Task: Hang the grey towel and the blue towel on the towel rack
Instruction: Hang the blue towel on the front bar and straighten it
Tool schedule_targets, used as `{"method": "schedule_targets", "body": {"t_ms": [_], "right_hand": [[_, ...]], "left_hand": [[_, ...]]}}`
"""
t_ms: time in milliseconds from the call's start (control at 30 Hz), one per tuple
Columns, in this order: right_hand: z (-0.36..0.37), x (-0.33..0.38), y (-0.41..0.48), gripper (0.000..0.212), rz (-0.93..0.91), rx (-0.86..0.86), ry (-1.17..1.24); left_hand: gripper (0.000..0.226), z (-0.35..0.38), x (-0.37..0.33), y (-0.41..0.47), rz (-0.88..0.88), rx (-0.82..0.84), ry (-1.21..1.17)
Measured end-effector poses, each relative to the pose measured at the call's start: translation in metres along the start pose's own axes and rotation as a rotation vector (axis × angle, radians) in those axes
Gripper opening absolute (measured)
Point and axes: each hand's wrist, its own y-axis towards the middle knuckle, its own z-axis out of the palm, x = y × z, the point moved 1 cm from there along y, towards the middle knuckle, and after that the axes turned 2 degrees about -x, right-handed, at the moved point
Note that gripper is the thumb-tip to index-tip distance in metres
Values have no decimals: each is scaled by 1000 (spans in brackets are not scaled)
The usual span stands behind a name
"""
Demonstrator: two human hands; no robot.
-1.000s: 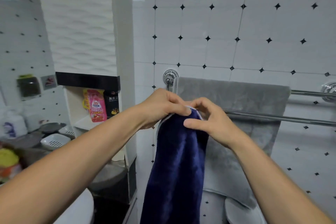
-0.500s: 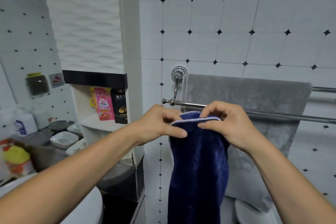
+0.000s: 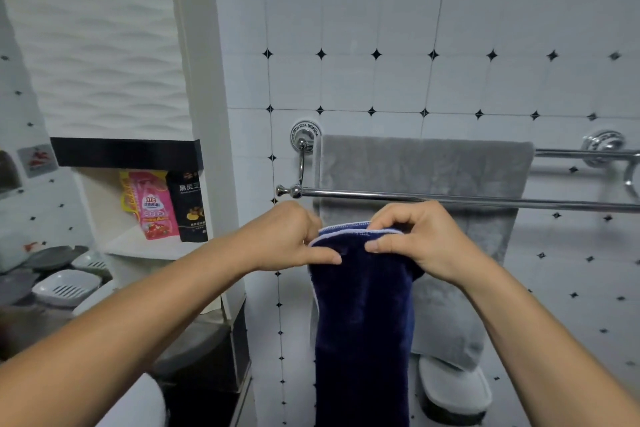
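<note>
Blue towel is the piece in hand, and from the head camera, the only view here, it reads as soft, limp plush that will sag wherever it is not held, light enough for two pinches but likely to slide off a smooth bar if the two sides hang unevenly. The best hold looks to be where it is held now, along the pale-stitched top hem, with the pinches spread toward the corners so the edge stays flat when it goes over. The left hand and the right hand are each closed on that hem, thumbs in front and fingers curled behind, set close together with only a short run of cloth between them. The towel is deep navy with a thin whitish border, bunched narrow at the top and hanging straight down between the forearms, just below and in front of the front bar of the towel rack (not yet touching it, as far as can be told). The grey towel is already draped over the rear bar against the tiled wall, spread wide, its lower end hanging behind the blue one. I judge the grey half done and the blue one about to be lifted over the free front bar.
</note>
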Motion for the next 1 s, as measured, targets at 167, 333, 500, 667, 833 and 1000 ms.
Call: {"method": "schedule_targets", "body": {"t_ms": [167, 333, 500, 667, 833, 1000], "right_hand": [[-4, -1, -3, 28, 14, 2, -19], [-11, -6, -4, 23, 45, -45, -4], [-13, -9, 0, 20, 53, -108, -39], [-15, -11, 3, 16, 66, -136, -104], [-20, -9, 4, 16, 40, 26, -143], [-14, -63, -24, 38, 158, 285, -336]], "left_hand": [[49, -6, 1, 7, 42, 60, 226], [25, -4, -8, 4, -68, -102, -346], [20, -1, -12, 5, -225, -208, -634], [18, -8, -7, 4, -304, -232, -744], [20, -15, -8, 11, -351, -362, -837], [26, -36, -6, 12, -299, -500, -853]]}}
